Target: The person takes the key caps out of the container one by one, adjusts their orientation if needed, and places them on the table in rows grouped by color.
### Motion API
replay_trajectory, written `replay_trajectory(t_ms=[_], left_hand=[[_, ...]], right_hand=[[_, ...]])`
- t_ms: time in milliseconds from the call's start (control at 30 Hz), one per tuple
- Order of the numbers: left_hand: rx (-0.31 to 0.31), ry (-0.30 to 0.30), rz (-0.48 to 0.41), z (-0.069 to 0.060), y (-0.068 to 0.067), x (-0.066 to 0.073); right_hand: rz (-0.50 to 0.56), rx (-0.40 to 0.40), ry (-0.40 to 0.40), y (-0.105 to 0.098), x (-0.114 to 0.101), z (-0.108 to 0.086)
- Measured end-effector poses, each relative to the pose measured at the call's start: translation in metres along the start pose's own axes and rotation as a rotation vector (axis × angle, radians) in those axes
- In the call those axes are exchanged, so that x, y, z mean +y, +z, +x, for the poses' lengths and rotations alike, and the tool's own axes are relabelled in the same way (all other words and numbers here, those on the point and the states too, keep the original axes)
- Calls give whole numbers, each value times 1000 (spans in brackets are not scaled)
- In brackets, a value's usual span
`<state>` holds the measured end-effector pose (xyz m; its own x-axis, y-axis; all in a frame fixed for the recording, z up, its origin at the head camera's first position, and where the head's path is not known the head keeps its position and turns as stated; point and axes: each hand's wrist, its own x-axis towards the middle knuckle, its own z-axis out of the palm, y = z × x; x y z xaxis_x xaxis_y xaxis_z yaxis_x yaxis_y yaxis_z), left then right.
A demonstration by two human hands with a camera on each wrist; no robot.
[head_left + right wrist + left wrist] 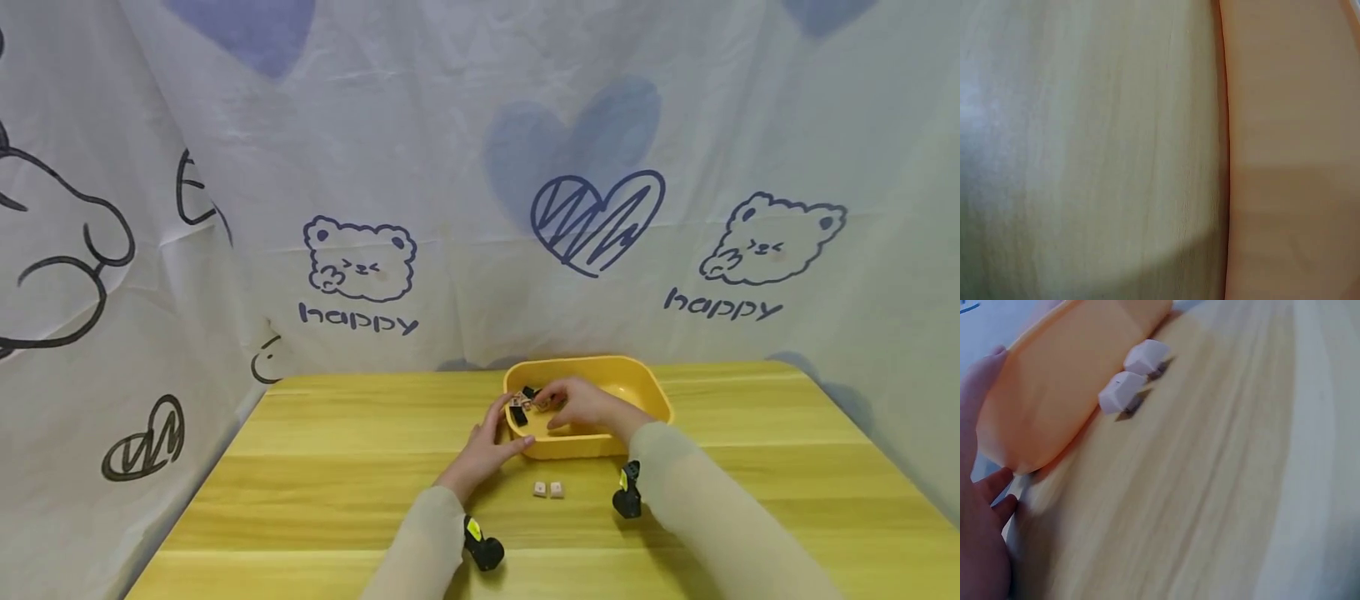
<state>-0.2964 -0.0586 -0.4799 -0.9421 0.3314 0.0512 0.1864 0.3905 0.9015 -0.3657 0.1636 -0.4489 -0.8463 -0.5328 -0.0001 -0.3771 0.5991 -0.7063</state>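
Note:
A yellow plastic bin [585, 447] stands at the back of the table. My left hand [480, 454] grips its left end, thumb on the near rim and fingers around the side. Over the bin's left part, my right hand [587, 406] reaches in with thumb and forefinger apart above a small pile of pale and black keycaps [519, 415]. Whether its fingertips touch any keycap is hard to tell. In front of the bin, two pale keycaps, a left one [540, 490] and a right one [556, 490], sit side by side. The right wrist view shows only the bin's outer wall [1291, 125] and tabletop.
The wooden table [337, 483] has light yellow grain. Behind it hangs a white cloth [465, 292] with drawn hearts and bears, close to the bin's far side. Each wrist carries a small black camera, the left one [483, 546] and the right one [627, 492].

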Motion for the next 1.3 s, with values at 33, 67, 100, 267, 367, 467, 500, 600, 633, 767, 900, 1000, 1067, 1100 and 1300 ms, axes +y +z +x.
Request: replay_trajectory(t_ms=[33,67,100,267,367,467,500,600,633,767,900,1000,1067,1100,1300], left_hand=[[0,-14,3,0,0,0],[0,-22,14,0,0,0],[-1,-21,30,0,1,-1],[10,3,170,2,-2,4],[30,4,259,2,-7,7],[52,3,323,2,-11,7],[58,2,341,2,-12,6],[70,4,382,1,-13,4],[70,4,399,1,-13,3],[69,-21,466,-1,-12,0],[95,-57,511,-3,-11,0],[118,-78,564,-4,-10,2],[133,-86,609,-4,-10,2],[138,-91,627,-5,-9,2],[149,-112,629,-2,-7,-4]], right_hand=[[7,-2,10,1,0,0],[13,-3,20,2,0,0],[17,-4,25,2,0,0],[39,4,39,3,-2,0],[43,7,18,5,-3,3],[53,1,-13,7,-6,5],[59,-2,-23,8,-8,5],[78,-13,-50,9,-11,6],[83,-17,-54,10,-11,6],[87,-18,-104,11,-7,8],[66,2,-20,13,-14,6],[36,21,29,16,-12,9],[22,27,50,17,-12,10],[16,29,57,18,-12,11],[-1,15,33,17,-13,10]])
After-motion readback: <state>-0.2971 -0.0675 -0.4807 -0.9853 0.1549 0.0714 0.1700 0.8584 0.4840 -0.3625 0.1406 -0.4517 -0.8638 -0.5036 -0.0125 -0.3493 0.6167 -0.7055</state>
